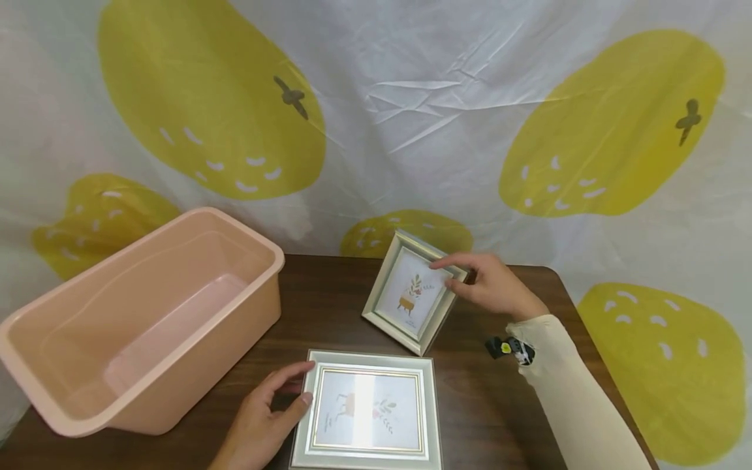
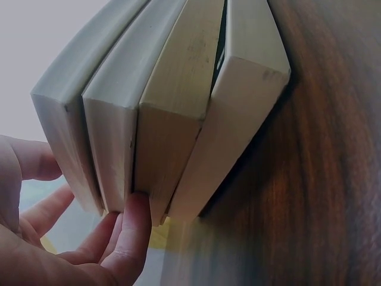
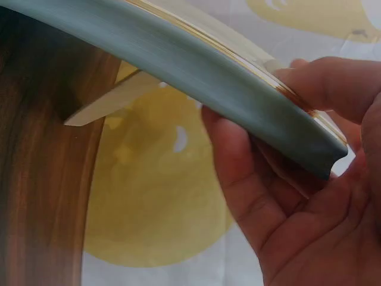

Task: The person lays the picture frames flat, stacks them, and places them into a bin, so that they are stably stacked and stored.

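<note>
In the head view my right hand pinches the right edge of a silvery picture frame, tilted up over the back of the table. Its print shows a plant in an orange pot. The right wrist view shows the thumb on the frame's front and fingers behind its greenish edge, with a flat stand leg jutting from the back. My left hand touches the left side of another picture frame lying face up. In the left wrist view this is the top of a stack of several frames, fingertips against their edges.
A deep pink plastic bin stands on the left of the dark wooden table, with nothing in it. Behind the table hangs a pale curtain with yellow fruit prints. A dark strap sits on the right wrist.
</note>
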Tool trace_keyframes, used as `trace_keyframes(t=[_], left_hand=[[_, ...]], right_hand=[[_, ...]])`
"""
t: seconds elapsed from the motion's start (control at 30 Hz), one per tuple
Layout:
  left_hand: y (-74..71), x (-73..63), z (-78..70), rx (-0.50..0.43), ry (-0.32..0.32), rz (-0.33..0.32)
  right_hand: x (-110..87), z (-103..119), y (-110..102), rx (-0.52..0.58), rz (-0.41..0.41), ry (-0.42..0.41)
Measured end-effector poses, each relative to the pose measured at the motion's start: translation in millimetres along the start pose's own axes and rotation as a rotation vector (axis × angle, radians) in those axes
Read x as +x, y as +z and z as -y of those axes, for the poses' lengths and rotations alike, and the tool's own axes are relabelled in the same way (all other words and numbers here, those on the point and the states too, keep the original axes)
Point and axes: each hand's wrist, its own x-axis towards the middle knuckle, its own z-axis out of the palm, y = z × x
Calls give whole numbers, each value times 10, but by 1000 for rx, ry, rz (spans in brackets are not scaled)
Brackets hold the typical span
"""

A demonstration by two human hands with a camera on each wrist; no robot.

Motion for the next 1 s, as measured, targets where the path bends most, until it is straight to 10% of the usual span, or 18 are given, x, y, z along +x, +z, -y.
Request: trace_keyframes(t=[0.27,1.0], left_hand=[[-12,14,5,9,0,1],[16,46,-21,30,-23,26]], right_hand=[[-79,68,24,8,-18,57],[-574,-30,290,356,-398,190]])
